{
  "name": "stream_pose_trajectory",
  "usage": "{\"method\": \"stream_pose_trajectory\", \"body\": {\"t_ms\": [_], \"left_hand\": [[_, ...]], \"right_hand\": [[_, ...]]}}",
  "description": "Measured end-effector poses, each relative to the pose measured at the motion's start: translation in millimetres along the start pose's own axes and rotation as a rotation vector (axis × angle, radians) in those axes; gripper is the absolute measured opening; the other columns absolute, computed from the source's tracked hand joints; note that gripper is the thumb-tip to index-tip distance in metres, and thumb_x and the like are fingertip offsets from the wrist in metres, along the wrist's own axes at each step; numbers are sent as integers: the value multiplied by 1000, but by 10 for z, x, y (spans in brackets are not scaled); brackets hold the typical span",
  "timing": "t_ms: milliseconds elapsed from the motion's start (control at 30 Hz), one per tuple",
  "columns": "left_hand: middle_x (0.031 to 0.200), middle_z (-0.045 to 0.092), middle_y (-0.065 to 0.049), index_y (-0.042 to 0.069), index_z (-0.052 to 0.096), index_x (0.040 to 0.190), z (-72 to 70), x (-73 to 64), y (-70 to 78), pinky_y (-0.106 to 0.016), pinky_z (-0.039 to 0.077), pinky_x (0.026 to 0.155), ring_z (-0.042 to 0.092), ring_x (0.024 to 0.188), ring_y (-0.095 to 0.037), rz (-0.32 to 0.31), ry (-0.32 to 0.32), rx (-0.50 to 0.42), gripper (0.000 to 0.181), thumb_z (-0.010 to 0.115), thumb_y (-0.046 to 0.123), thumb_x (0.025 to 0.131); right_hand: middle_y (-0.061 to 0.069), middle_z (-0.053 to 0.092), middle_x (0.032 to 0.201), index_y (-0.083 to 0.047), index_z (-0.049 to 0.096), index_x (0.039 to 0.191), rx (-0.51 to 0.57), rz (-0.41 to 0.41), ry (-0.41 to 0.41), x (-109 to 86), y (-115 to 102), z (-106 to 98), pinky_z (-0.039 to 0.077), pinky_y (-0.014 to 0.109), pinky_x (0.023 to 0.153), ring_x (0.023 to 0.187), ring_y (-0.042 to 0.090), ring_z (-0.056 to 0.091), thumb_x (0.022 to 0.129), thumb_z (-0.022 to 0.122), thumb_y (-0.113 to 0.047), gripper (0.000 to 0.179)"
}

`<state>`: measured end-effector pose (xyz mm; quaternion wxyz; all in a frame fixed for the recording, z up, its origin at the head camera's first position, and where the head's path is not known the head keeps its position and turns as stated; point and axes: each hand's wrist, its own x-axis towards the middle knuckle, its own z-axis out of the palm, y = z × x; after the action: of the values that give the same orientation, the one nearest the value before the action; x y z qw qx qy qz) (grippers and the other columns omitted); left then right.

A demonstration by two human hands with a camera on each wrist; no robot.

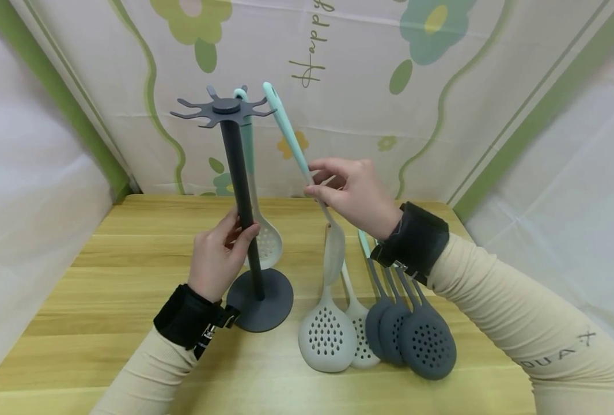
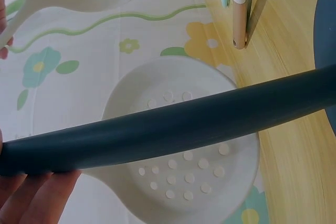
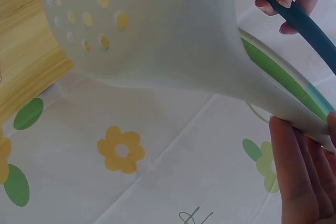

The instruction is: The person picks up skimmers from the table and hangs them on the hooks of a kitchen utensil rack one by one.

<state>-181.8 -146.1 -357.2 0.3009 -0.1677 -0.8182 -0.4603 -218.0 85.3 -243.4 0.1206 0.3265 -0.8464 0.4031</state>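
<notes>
In the head view, my left hand (image 1: pixel 215 256) grips the dark post of a utensil stand (image 1: pixel 238 173) that rises from a round base. A pale skimmer (image 1: pixel 269 239) with a mint handle hangs from one of its hooks, behind the post. My right hand (image 1: pixel 360 193) pinches a second skimmer (image 1: pixel 334 256) by its handle, head down, to the right of the stand. Its mint handle end is raised close to the hook tips. The right wrist view shows round holes in the head of this skimmer (image 3: pixel 173 40).
On the wooden table (image 1: pixel 131 276) lie a pale skimmer (image 1: pixel 328 340) with teardrop holes and another pale perforated utensil (image 1: pixel 361 334). Several dark grey utensils (image 1: pixel 428 346) overlap at their right, below my right wrist. A flowered cloth (image 1: pixel 359 115) hangs behind the table.
</notes>
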Motion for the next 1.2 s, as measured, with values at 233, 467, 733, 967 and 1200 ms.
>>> {"method": "stream_pose_trajectory", "body": {"t_ms": [233,467,733,967,1200], "left_hand": [[97,75,-20,-2,65,122,5,-2,12,-47,61,68,74,89,-38,4,6,-2,32,70,7,91],[96,75,-20,-2,65,121,19,-4,10,-47,61,68,74,90,-38,3,3,-9,31,71,7,91],[96,75,-19,-2,65,120,13,0,-2,-47,61,67,74,89,-37,20,14,-4,31,71,6,91],[95,75,-19,-2,65,119,18,-1,-26,-46,61,66,74,88,-37,45,20,-1,30,71,5,90],[96,75,-19,-2,65,120,17,1,-29,-45,61,66,74,88,-37,46,18,0,31,70,5,90]], "right_hand": [[15,75,94,1,68,120,0,4,-8,-4,-1,5,61,33,67,76,24,74,88,73,-3,32],[15,75,94,1,68,120,-1,-1,-8,-16,-4,10,61,33,67,75,24,73,88,72,-2,32],[15,75,94,1,68,120,0,-5,-7,-3,-3,53,61,33,68,77,26,74,89,72,-3,31],[16,75,94,2,68,119,15,-11,-10,6,11,86,61,33,69,77,23,74,89,71,-2,31],[16,75,95,2,68,119,29,4,-27,16,-2,123,62,35,71,79,24,75,90,70,-2,30]]}}
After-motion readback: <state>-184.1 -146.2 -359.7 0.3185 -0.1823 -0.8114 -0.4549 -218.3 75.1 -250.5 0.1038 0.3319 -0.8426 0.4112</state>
